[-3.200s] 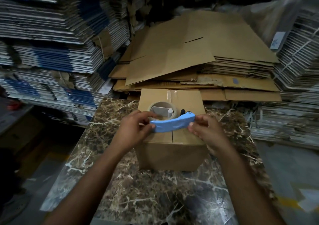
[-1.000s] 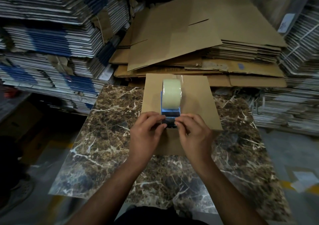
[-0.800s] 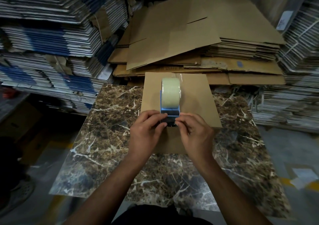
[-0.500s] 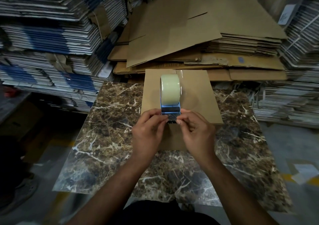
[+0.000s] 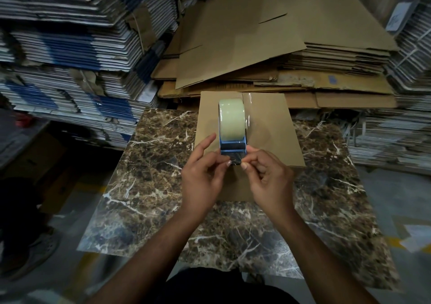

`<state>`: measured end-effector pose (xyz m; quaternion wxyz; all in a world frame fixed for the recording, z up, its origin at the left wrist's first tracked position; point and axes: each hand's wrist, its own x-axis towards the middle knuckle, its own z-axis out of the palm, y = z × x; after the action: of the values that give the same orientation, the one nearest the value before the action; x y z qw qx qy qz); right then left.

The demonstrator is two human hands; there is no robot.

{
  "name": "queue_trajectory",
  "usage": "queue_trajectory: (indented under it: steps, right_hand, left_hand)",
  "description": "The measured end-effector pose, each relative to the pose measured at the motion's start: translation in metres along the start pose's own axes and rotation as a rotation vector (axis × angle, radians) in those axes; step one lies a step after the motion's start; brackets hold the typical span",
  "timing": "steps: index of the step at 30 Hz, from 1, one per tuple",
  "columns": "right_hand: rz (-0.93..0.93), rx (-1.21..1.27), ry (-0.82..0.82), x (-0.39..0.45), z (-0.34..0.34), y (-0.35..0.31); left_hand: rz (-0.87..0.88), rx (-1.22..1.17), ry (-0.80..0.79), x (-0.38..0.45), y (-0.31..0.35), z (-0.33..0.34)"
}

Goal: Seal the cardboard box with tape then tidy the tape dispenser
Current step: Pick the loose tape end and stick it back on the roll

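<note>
Tape dispenser [image 5: 232, 126] stands on the cardboard box [image 5: 268, 128], frame centre, on the table [image 5: 151, 187]. Left hand [image 5: 203, 175] and right hand [image 5: 268, 180] both pinch the loose tape end [image 5: 235, 161] at its near edge. Looks like the tidying step; next, fold or stick that end down neatly.

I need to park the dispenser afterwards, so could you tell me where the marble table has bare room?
Bare marble table left of the cardboard box, right of it, and nearest you. Crowded: the box top, with the tape dispenser.
</note>
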<state>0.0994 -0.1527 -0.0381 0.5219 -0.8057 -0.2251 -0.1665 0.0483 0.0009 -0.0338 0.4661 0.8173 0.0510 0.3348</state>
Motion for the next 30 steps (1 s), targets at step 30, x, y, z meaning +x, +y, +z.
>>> queue_trajectory:
  steps: [30]
  right_hand:
    - [0.054, 0.177, -0.202, -0.008, -0.005, -0.0011]
  left_hand:
    - [-0.12, -0.391, -0.2, -0.0011, -0.0056, -0.0045]
